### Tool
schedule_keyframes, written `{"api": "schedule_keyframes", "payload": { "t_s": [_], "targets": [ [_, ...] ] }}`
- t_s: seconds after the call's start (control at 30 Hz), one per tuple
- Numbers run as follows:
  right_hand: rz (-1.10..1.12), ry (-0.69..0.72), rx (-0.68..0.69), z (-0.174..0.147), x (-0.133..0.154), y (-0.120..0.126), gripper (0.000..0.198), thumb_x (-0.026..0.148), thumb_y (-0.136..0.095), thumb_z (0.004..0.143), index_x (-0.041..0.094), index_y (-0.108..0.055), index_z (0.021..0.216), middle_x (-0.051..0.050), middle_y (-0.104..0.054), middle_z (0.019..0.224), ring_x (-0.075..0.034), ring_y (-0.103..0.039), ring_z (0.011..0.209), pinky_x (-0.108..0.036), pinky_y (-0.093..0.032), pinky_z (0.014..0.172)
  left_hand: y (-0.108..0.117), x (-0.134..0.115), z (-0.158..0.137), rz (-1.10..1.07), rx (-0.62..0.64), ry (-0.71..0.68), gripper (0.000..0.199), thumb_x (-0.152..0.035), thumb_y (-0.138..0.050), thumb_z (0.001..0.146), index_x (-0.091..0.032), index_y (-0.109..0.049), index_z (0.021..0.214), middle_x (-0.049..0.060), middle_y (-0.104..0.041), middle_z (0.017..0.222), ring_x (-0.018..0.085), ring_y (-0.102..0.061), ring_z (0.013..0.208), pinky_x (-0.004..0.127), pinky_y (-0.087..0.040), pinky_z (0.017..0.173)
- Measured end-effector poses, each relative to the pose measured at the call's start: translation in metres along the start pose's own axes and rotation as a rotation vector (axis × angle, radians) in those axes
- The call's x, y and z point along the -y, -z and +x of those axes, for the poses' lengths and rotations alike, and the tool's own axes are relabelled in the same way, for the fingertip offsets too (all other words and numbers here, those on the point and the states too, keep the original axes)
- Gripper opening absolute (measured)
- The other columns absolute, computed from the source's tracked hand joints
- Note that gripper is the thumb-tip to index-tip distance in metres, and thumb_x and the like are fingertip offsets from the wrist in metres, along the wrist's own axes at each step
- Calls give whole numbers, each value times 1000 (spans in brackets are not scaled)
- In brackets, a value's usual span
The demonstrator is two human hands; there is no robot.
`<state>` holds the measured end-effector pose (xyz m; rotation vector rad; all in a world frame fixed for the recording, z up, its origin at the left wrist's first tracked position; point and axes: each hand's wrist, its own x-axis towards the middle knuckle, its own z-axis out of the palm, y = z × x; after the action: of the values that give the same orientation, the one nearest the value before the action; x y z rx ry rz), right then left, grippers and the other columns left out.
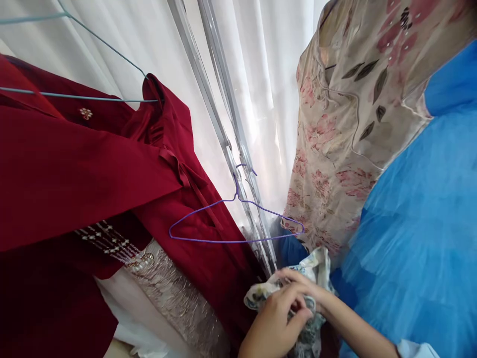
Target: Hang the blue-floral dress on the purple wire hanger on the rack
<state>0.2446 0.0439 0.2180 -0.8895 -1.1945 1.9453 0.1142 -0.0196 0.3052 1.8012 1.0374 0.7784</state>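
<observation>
A white garment with a blue-and-green floral print (318, 263) is bunched up at the lower middle of the view. My left hand (276, 315) is closed on it from the near side, its thumb and fingers curled together. Behind and partly covered by the left, my right hand (307, 286) reaches in from the right and also grips the bunched cloth. Above both hands, apart from them, hangs a bare purple wire hanger (208, 241), its hook by the metal poles.
Grey metal rack poles (214, 64) slant down the middle, before a white curtain (257, 74). Dark red garments (74, 179) fill the left, one on a light blue hanger (93, 97). To the right hang a beige flowered dress (324, 164) and a blue tulle dress (417, 214).
</observation>
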Motion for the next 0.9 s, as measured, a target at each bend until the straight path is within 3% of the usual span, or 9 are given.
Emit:
{"api": "schedule_keyframes", "payload": {
  "t_s": [0.13,0.23,0.3,0.47,0.53,0.6,0.7,0.77,0.9],
  "targets": [
    [-51,-172,267,-30,7,7,16,28,-72,72,18,-68,60,1,-64,61,-14,-60,65,-23,-49,69,0,6,0,120,-215,-62,43,-28,-59,91,-24,-55,134,10,-58,126,24,-52,119,39,-38,108],
    [-374,-206,659,-50,40,23,14,26,-77,68,16,-77,77,2,-69,69,-12,-59,64,-20,-48,67,-11,36,-4,-81,83,41,41,-47,-57,92,-20,-64,123,9,-65,113,24,-58,108,36,-45,98],
    [-607,-86,832,-60,75,41,19,28,-75,73,13,-79,84,2,-68,68,-12,-56,62,-20,-45,62,-22,58,-12,-193,173,137,46,-57,-55,91,-16,-68,109,7,-66,96,22,-61,93,32,-48,86],
    [-820,198,482,-72,172,83,20,31,-74,78,12,-76,74,4,-59,59,-9,-47,54,-20,-34,52,-34,86,-31,-393,-16,214,41,-55,-58,90,-17,-52,78,-4,-49,69,9,-50,57,28,-49,70],
    [-771,252,346,-70,202,89,20,31,-75,77,12,-74,70,4,-56,57,-9,-45,52,-20,-32,51,-40,82,-33,-601,-3,206,40,-60,-53,91,-20,-48,90,0,-55,88,9,-53,57,32,-53,67],
    [-721,289,284,-65,223,83,21,32,-76,74,12,-73,67,3,-57,57,-9,-46,52,-21,-33,51,-51,74,-28,-667,-26,165,53,-69,-58,82,-26,-45,111,8,-52,121,16,-62,78,35,-55,68],
    [-743,343,330,-58,241,58,20,32,-79,70,12,-75,66,0,-64,62,-12,-54,58,-22,-41,57,-71,58,-12,-466,-178,50,85,-65,-70,75,-29,-30,141,15,-31,150,28,-49,124,41,-49,94],
    [-819,377,423,-57,242,36,19,32,-78,71,13,-76,69,0,-67,65,-14,-58,63,-23,-45,61,-81,49,1,-364,-267,1,95,-57,-75,75,-26,-23,149,16,-33,152,31,-37,137,43,-37,110],
    [-876,489,467,-60,231,11,14,31,-78,72,17,-79,74,2,-69,62,-14,-60,58,-22,-47,58,-84,51,13,-243,-407,91,67,-42,-67,85,-18,-44,143,17,-54,136,33,-45,132,45,-35,112]
  ]
}}
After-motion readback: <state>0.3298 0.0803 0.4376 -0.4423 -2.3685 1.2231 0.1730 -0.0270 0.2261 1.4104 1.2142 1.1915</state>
